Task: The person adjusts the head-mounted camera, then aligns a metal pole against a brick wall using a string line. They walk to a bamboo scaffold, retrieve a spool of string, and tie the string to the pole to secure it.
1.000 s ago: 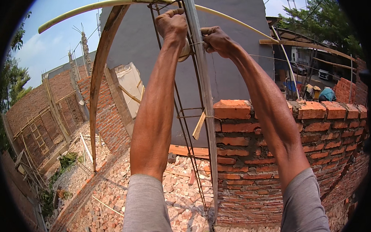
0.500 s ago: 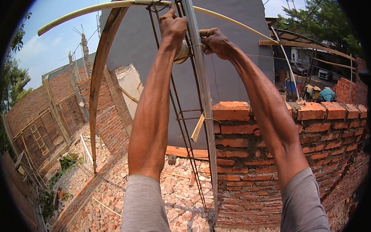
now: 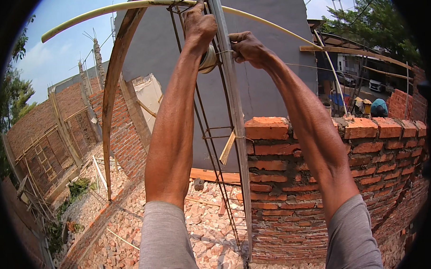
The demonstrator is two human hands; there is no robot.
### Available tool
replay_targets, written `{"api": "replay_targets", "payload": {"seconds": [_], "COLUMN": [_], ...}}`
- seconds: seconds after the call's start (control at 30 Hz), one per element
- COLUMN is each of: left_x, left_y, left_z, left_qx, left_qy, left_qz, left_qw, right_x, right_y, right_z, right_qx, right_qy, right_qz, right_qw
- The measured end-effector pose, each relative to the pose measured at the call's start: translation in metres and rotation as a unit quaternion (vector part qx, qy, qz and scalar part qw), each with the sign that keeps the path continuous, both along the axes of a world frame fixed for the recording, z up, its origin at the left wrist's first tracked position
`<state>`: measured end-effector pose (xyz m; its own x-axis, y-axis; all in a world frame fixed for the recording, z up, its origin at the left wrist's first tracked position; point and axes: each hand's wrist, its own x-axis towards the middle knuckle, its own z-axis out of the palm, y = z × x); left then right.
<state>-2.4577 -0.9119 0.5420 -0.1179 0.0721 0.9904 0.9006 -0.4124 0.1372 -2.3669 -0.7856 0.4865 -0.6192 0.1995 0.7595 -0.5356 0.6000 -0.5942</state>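
Observation:
Both my arms reach up to an upright metal bar (image 3: 237,133) beside a rebar column cage (image 3: 217,158). My left hand (image 3: 200,26) is closed high at the cage, left of the bar; its fingertips are partly hidden. A roll of pale string (image 3: 208,61) shows just behind my left wrist, by the rebar; whether that hand holds it is unclear. On the bar's right side my right hand (image 3: 251,49) has curled fingers, with the thin string running across the bar to them. Lower down, a wood sliver (image 3: 228,148) sticks out at a tie on the bar.
A brick wall (image 3: 289,193) stands close on the right. A pale, bent pole (image 3: 102,12) crosses overhead, and a curved-looking wooden plank (image 3: 113,90) rises at left. Broken brick rubble (image 3: 119,237) covers the ground below. A grey wall (image 3: 275,70) stands behind.
My left hand and the string roll have shifted very slightly; the roll sits a little higher. My right hand stays almost where it was beside the bar. The view has moved slightly.

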Motion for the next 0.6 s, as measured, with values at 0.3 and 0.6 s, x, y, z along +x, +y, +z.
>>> {"api": "replay_targets", "payload": {"seconds": [0.3, 0.6], "left_x": [-0.002, 0.006], "left_y": [-0.003, -0.003], "left_z": [0.002, 0.013], "left_qx": [-0.018, -0.077], "left_qy": [0.037, -0.066], "left_qz": [0.081, -0.101], "left_qw": [0.996, 0.99], "right_x": [-0.004, -0.002], "right_y": [0.001, -0.004], "right_z": [0.003, 0.006], "right_qx": [-0.019, -0.02], "right_qy": [0.034, 0.005], "right_qz": [0.015, -0.025], "right_qw": [0.999, 0.999]}}
